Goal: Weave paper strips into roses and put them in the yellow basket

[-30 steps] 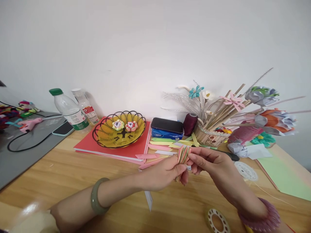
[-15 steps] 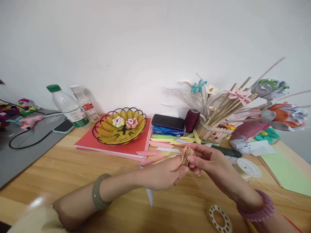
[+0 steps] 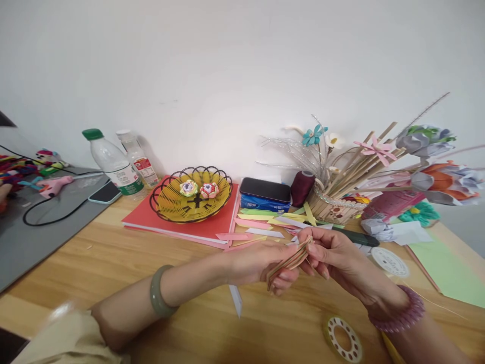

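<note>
A small stack of folded, multicoloured paper strips is held above the wooden table between both hands. My left hand, with a green bangle on its wrist, is closed around the lower part of the stack. The thumb and fingers of my right hand pinch its upper right end; a purple beaded bracelet circles that wrist. Behind the hands lie loose pink, yellow and white paper strips. One white strip lies below my left forearm.
A yellow woven basket with two paper flowers stands on red paper. Two bottles stand left of it. A phone rests on a blue pack. Tape, a thread spool and a flower holder are on the right.
The paper stack has tilted and now shows its long edges, pointing down to the left. My left fingers have shifted underneath it. The whole view has moved slightly.
</note>
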Motion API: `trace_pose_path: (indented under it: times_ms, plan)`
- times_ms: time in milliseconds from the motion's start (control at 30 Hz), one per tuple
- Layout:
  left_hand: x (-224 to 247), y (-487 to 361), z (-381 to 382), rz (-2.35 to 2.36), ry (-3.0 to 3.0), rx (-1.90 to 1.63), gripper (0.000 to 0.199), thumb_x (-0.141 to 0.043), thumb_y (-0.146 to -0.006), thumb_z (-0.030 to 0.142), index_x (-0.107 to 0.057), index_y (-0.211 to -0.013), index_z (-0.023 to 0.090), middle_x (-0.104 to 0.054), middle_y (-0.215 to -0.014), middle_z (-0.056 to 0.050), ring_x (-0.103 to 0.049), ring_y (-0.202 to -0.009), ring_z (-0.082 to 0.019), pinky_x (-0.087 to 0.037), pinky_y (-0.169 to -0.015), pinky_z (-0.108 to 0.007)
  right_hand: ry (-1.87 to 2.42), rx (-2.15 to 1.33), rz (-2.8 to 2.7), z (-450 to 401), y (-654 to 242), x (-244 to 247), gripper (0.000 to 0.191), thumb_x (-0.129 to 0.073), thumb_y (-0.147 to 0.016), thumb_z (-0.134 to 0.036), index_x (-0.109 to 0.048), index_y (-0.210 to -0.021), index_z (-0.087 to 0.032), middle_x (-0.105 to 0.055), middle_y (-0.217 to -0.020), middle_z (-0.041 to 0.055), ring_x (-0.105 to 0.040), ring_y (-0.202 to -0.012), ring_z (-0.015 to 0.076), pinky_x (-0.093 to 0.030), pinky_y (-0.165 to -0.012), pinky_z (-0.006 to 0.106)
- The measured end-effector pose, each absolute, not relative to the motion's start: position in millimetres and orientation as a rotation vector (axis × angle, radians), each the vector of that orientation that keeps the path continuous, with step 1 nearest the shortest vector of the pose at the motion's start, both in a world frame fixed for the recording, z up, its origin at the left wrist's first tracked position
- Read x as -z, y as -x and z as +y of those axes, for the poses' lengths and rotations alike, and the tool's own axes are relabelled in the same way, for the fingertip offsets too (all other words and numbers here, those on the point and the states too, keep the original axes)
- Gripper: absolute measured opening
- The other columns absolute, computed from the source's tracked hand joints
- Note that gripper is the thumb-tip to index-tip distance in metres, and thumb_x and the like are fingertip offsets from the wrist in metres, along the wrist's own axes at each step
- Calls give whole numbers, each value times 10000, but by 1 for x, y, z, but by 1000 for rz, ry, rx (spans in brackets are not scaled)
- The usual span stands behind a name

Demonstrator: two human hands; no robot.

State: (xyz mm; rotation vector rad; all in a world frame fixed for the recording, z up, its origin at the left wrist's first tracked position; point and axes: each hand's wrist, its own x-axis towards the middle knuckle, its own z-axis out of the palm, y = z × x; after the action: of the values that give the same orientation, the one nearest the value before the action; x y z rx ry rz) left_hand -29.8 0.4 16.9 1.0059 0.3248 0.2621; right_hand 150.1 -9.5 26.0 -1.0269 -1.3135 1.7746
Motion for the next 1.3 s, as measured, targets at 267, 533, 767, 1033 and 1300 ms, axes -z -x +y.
trace_pose_path:
  times_ms: [267,533,767,1033,1300]
  plan:
    - [-12,30,-2,250,-809,-271,281,-427,-858,363,-554,-892,114,-310,-620,45,-331,-524,-51,-287,-585,-238,978,-1791,-1313,-8,-153,-25,289,-709,-658,-373,-535,-666,-143,-491,-505,-46,-428,-433,34,-229,-354,138]
    - [-9,27,-6,259,-789,-184,289,-548,-789,394,-549,-847,111,-346,-627,42,-398,-577,-64,-350,-669,-270,1025,-1769,-1403,-8,-155,-24,303,-734,-617,-384,-556,-690,-150,-500,-514,-46,-424,-425,34,-255,-348,127]
    - [-7,21,-14,346,-884,-350,330,-560,-764,445,-432,-691,148,-301,-578,65,-360,-523,-48,-345,-590,-242,1025,-1717,-1388,-7,-156,-19,315,-743,-596,-397,-592,-745,-164,-499,-565,-42,-384,-454,36,-274,-375,135]
    - [-17,25,-11,818,-1720,-663,298,-301,-879,429,-447,-947,179,-484,-773,-8,-463,-728,-123,-385,-695,-286,1175,-1214,-1693,-19,-145,-36,385,-692,-632,-436,-609,-921,-195,-539,-671,-9,-501,-622,129,-439,-588,260]
    - [-11,27,-7,1088,-2588,-721,290,-252,-882,211,-518,-962,126,-579,-928,-136,-498,-857,-230,-376,-742,-372,1216,-654,-1871,-29,-139,-32,278,-599,-748,-409,-613,-937,-205,-662,-869,64,-594,-761,198,-481,-654,323]
